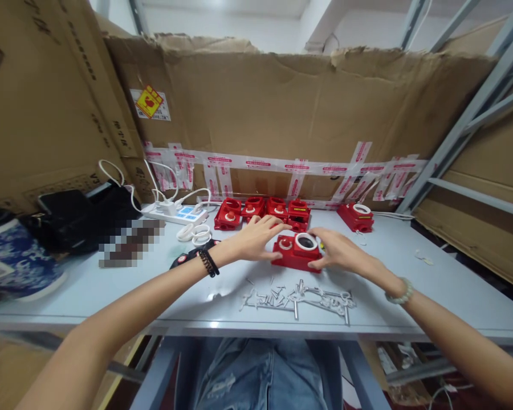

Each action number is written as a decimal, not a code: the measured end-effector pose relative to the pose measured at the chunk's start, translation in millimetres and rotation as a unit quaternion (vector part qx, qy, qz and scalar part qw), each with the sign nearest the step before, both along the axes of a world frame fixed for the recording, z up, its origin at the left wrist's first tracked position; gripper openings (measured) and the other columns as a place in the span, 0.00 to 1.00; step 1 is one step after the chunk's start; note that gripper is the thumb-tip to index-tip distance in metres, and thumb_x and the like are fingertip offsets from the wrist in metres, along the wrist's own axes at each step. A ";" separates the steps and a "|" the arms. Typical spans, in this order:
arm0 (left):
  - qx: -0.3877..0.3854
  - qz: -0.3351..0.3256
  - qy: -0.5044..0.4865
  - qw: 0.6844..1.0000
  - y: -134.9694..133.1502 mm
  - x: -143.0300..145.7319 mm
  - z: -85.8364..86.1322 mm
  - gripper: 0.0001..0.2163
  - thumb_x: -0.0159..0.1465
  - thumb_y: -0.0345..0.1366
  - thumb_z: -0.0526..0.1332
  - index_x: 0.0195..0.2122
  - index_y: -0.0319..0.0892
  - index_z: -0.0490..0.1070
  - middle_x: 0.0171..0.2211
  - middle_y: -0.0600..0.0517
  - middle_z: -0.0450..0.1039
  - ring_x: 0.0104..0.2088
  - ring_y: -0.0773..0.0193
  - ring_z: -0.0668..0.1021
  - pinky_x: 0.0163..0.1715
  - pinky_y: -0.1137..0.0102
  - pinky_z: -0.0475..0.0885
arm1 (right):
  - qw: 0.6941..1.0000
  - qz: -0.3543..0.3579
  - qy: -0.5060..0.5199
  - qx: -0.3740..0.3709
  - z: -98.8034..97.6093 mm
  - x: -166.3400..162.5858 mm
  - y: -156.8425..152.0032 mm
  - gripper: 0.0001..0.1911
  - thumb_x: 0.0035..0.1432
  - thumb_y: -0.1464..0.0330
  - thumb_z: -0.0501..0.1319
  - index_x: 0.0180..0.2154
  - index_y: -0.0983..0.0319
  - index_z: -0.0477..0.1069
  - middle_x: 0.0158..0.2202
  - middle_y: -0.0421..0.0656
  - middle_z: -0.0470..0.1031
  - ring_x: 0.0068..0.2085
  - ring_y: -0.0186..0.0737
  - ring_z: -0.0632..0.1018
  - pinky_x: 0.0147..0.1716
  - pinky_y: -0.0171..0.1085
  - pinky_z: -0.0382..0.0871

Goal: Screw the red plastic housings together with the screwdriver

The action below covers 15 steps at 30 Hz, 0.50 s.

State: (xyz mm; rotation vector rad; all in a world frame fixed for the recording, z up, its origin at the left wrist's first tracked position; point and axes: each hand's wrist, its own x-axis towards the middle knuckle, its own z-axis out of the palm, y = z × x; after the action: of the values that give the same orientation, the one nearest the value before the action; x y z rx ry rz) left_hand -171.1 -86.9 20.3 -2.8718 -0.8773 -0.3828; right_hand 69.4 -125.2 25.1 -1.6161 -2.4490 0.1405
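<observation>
A red plastic housing with a white ring around a dark round opening and a small red knob rests on the table in front of me. My right hand grips its right end, thumb at the front and fingers behind. At its left end is my left hand, fingers stretched out and apart, with the thumb beside the housing's corner; whether it touches is unclear. Nearer me lie loose screws and metal hex keys among small clear bits.
Several similar red housings line the back, and another with a white ring stands at the right. White rings, dark parts and a power strip lie left. A blue-white container stands far left; cardboard walls the back.
</observation>
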 end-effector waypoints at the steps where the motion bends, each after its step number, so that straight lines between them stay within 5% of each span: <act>1: -0.017 -0.007 -0.008 1.000 -1.9 -3.0 -2.6 0.33 0.57 0.49 0.60 0.61 0.46 0.52 0.55 0.43 0.62 0.54 0.50 0.66 0.50 0.56 0.60 | 1.000 0.029 0.009 0.004 -1.6 -12.4 2.3 0.30 0.40 0.63 0.68 0.47 0.63 0.66 0.46 0.49 0.73 0.43 0.47 0.74 0.40 0.40 0.66; 6: -0.094 0.004 -0.066 0.993 2.6 -15.3 -18.9 0.46 0.48 0.51 0.66 0.64 0.44 0.43 0.58 0.41 0.61 0.55 0.47 0.68 0.49 0.58 0.62 | 0.987 0.134 0.082 0.030 0.3 -55.7 15.6 0.32 0.42 0.60 0.68 0.49 0.64 0.66 0.44 0.49 0.75 0.41 0.44 0.75 0.39 0.41 0.67; 8: -0.146 0.011 -0.077 0.986 8.4 -21.3 -24.0 0.48 0.47 0.50 0.67 0.64 0.43 0.42 0.54 0.41 0.67 0.51 0.47 0.72 0.45 0.60 0.66 | 0.975 0.136 0.162 0.067 5.2 -58.6 17.4 0.24 0.46 0.59 0.66 0.46 0.62 0.69 0.37 0.44 0.76 0.35 0.39 0.75 0.36 0.37 0.67; 11: -0.207 0.016 -0.097 0.973 15.2 -30.0 -28.3 0.45 0.47 0.49 0.68 0.62 0.45 0.48 0.50 0.44 0.70 0.47 0.48 0.74 0.43 0.62 0.68 | 0.935 0.038 0.319 0.150 7.5 -48.7 18.4 0.12 0.53 0.59 0.60 0.31 0.62 0.72 0.25 0.39 0.73 0.26 0.33 0.72 0.28 0.33 0.65; 15: -0.223 -0.006 -0.155 0.962 17.8 -37.1 -29.0 0.38 0.48 0.46 0.67 0.58 0.45 0.55 0.51 0.46 0.69 0.48 0.52 0.74 0.47 0.62 0.66 | 0.860 -0.085 0.461 0.200 -1.8 -26.8 18.2 0.16 0.54 0.57 0.58 0.23 0.61 0.65 0.16 0.35 0.63 0.17 0.31 0.65 0.19 0.33 0.59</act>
State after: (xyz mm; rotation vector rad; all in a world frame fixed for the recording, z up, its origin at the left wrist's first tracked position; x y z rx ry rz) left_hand -208.2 -69.2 -8.7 -3.2832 -1.1223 -0.7395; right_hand 42.5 -107.0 23.4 -1.1647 -1.4680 0.2767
